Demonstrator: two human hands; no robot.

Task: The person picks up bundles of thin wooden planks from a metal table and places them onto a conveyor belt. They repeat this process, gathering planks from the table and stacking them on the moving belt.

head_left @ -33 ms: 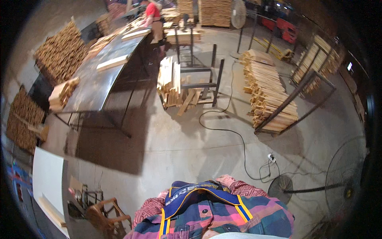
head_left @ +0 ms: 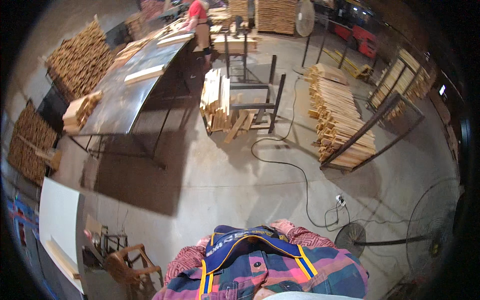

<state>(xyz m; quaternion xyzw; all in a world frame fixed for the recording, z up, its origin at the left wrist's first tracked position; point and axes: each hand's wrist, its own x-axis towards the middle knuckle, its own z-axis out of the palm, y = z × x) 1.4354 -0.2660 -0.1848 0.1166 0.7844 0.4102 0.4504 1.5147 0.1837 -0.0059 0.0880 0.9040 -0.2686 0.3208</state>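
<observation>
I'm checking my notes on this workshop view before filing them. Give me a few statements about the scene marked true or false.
1. A long metal-topped table stands on the left with wooden pieces on it. True.
2. The person's own hands are in plain view, holding a plank. False: neither hand shows; only the plaid shirt and blue strap appear at the lower edge.
3. A black cable runs across the concrete floor to a white plug strip. True.
4. The stack of wooden slats on the right lies on a table. False: it rests low by the floor against a dark metal frame.
5. A person in a red top stands at the table's far end. True.
</observation>
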